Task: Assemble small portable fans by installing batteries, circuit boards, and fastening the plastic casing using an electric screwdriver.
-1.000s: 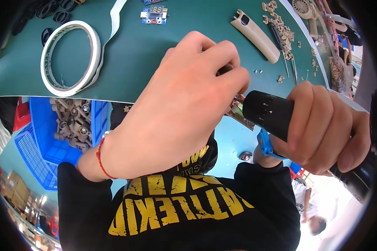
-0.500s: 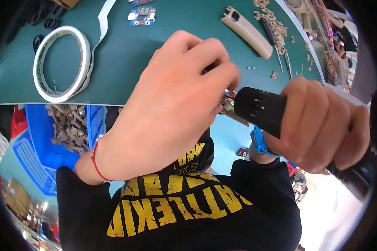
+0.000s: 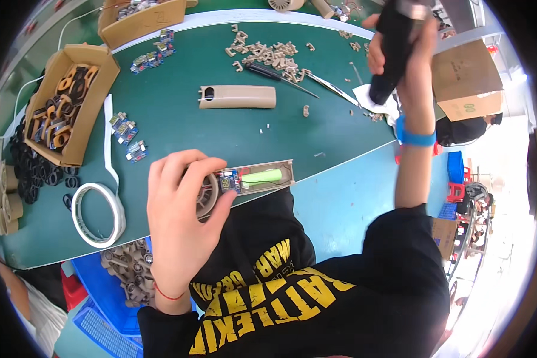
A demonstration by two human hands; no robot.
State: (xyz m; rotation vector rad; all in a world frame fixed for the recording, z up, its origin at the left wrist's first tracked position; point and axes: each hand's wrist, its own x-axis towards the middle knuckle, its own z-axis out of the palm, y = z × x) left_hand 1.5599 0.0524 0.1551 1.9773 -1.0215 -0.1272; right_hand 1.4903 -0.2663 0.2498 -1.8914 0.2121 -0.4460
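Note:
My left hand [image 3: 179,215] grips the round end of an open beige handheld-fan body [image 3: 287,172] at the table's near edge. Inside the body lie a small blue circuit board [image 3: 228,181] with a digit display and a green battery cell [image 3: 262,177]. Part of the round fan head [image 3: 207,196] shows between my thumb and fingers. Raised at the upper right, my right hand [image 3: 422,56] is closed around a black electric screwdriver [image 3: 394,51], slightly blurred. A matching beige shell half [image 3: 238,96] rests on the green table, beyond the fan body.
Small beige clips [image 3: 274,56] lie piled near a black-handled screwdriver [image 3: 265,71] and tweezers [image 3: 331,88]. A white tape roll [image 3: 119,218] and loose circuit boards [image 3: 124,128] are at left. A cardboard box [image 3: 110,62] holds rings. Below stands a blue crate [image 3: 95,268].
My right hand has lifted the electric screwdriver up and away from the fan body. My left hand has turned, so the inside of the body now shows. The view has shifted too.

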